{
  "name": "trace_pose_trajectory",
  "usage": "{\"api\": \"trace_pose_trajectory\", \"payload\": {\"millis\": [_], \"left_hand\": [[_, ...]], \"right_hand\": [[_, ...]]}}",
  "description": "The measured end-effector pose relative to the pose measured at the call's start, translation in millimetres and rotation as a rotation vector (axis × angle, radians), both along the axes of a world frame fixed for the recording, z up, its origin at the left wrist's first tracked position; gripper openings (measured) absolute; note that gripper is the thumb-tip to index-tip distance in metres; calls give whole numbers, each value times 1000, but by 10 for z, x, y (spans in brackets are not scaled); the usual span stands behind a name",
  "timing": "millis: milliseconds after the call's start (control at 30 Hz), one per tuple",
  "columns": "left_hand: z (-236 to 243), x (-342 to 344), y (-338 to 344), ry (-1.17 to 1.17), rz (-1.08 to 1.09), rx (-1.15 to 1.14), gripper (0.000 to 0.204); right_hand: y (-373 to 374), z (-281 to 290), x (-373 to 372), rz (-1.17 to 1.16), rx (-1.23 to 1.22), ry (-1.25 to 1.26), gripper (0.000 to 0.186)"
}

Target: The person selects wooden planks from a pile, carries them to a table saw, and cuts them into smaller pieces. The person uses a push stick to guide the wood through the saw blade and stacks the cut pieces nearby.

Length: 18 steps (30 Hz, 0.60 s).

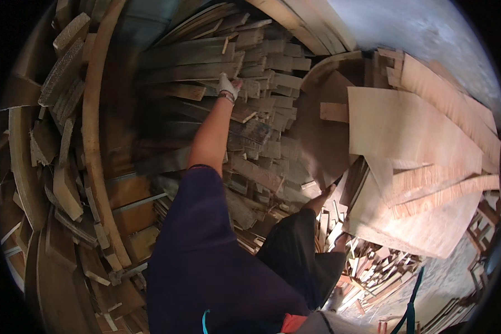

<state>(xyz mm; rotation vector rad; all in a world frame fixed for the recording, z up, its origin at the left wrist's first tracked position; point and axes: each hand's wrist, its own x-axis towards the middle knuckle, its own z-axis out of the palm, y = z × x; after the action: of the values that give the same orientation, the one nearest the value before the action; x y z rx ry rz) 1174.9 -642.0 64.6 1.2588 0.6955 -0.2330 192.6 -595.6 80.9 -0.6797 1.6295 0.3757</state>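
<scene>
My left hand (228, 86), in a pale glove with a band at the wrist, reaches out to a large stack of wooden boards (189, 72). Its fingers look closed around the end of one grey-brown wooden board among the others; the fingertips are partly hidden. The arm is stretched straight out, bare below a dark blue sleeve (197, 222). Around the hand, board ends (256, 69) stick out unevenly, some split or shifted. My right hand does not show.
At the left, rough offcuts pile up behind a long curved wooden post (92, 133). Large pale plywood sheets (406, 122) lean at the right, beside a dark brown panel (323, 133). Scattered wood scraps (378, 273) cover the floor near my feet (328, 192).
</scene>
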Motion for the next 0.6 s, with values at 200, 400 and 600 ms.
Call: {"api": "trace_pose_trajectory", "payload": {"millis": [200, 400, 600], "left_hand": [[-254, 340, 218, 55, -26, -88, 65], [-352, -1081, 395, 5, -125, -361, 35], [-262, -3214, 441, -196, -781, 179, 32]], "right_hand": [[-1422, -531, 987, -237, -230, -54, 26], [-2083, -39, 3188, 442, -704, -189, 35], [-2077, 493, 5300, 898, -931, -651, 58]]}}
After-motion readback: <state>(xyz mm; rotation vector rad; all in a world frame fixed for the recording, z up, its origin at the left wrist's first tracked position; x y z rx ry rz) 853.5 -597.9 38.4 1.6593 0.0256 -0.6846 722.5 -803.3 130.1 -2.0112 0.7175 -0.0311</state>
